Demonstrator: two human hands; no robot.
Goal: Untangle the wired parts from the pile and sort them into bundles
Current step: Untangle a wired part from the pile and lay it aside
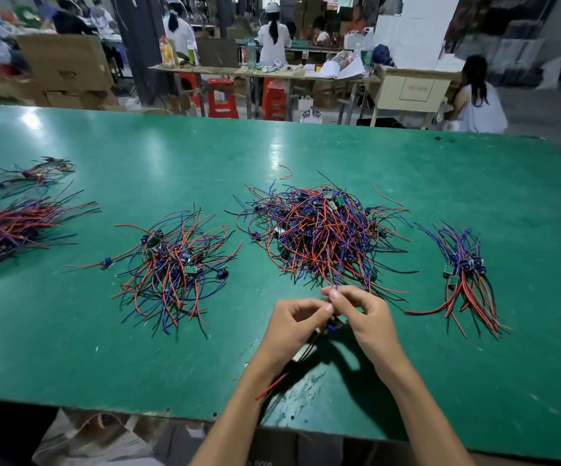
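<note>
Hands, left [294, 319] and right [361, 312], pinch one wired part [332, 326]; carton [65, 62] lettering seems unreadable.

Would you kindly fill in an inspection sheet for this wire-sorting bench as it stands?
Surface: green table, scuffed near the front edge.
Job's things: big tangled pile; smaller loose pile; tidy bundle; more bundles at far left.
Clutter: stray red wire.
Grips: left hand and right hand both pinch one wired part.
Cables: nothing seen apart from the parts' own leads.
Surroundings: workers, red stools, cardboard boxes.
</note>
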